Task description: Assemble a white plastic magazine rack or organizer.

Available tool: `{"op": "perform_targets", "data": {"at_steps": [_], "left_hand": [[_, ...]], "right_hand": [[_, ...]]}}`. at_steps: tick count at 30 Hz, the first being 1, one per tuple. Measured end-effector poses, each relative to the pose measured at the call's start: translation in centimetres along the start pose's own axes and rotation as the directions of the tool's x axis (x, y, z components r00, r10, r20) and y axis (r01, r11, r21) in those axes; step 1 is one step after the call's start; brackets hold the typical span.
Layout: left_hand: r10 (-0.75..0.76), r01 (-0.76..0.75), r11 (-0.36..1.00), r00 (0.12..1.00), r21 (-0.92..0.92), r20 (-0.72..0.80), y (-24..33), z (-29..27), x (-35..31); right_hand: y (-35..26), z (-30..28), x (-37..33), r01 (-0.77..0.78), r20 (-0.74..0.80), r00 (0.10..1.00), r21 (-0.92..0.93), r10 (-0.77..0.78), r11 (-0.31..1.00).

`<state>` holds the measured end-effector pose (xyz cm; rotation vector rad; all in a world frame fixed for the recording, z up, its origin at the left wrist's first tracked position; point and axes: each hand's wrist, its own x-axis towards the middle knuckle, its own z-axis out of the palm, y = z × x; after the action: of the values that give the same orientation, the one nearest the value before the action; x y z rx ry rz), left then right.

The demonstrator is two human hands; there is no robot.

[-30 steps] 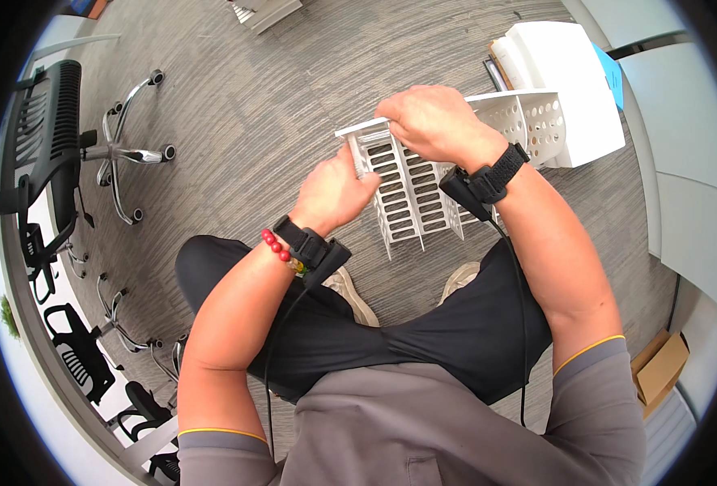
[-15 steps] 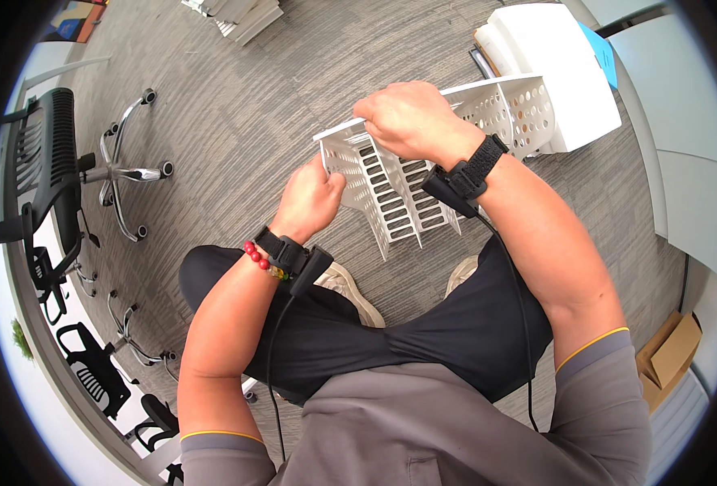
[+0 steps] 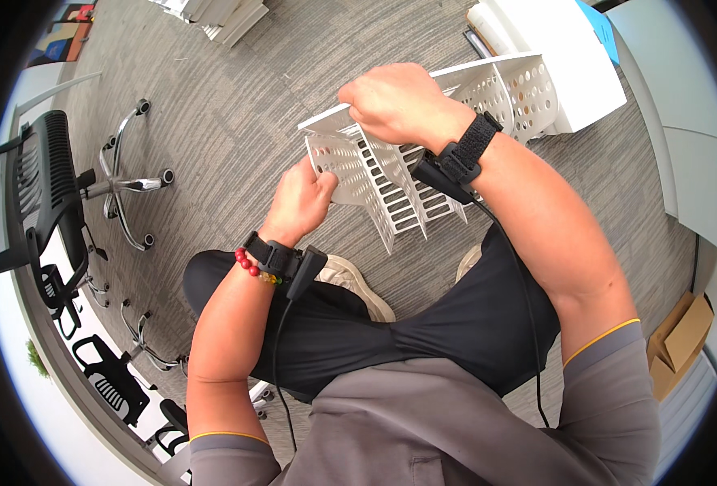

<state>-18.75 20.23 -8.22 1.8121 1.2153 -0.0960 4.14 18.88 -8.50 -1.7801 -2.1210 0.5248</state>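
A white plastic file rack (image 3: 389, 172), with hole-punched dividers and a slotted side, is held tilted above the floor in front of my knees. My left hand (image 3: 297, 202) is closed on its left end panel (image 3: 344, 172), the thumb on the inner face. Farther up, my right hand (image 3: 399, 101) is a fist around the long upper edge strip (image 3: 314, 121); its fingertips are hidden behind the strip. Between the strip and the top of the end panel a narrow gap shows near the left corner. The rack's right end (image 3: 532, 95) reaches in front of a white box-like thing (image 3: 589, 81).
Books or folders (image 3: 481, 28) lean beside the white box-like thing at upper right. A paper stack (image 3: 233, 16) lies at the far edge. Black office chairs (image 3: 51, 170) line the left, their wheeled bases on the carpet. An opened cardboard box (image 3: 680, 344) stands at right.
Both hands and the rack have shifted slightly up and left in the view, along with a small turn of the head. The gap at the rack's left corner looks a little wider.
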Motion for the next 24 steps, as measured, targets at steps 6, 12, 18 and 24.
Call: {"op": "perform_targets", "data": {"at_steps": [6,12,18,24], "left_hand": [[0.048,-0.049,0.996,0.999,-0.068,-0.022,-0.2,-0.1,0.7],[-0.018,0.017,0.998,1.0,-0.056,-0.018,-0.6,0.0,0.9],[-0.047,0.047,0.999,0.998,0.017,-0.034,1.0,-0.1,0.4],[-0.061,0.063,0.997,0.997,0.054,-0.039,0.2,-0.2,0.1]], "right_hand": [[-0.3,-0.2,-0.1,-0.005,-0.004,1.0,0.02,0.005,1.0],[-0.5,-0.3,-0.3,0.004,0.024,1.0,0.001,-0.004,1.0],[-0.4,-0.1,-0.5,0.008,0.02,1.0,-0.012,-0.008,1.0],[-0.2,0.2,-0.5,0.013,-0.031,0.999,0.007,-0.012,1.0]]}}
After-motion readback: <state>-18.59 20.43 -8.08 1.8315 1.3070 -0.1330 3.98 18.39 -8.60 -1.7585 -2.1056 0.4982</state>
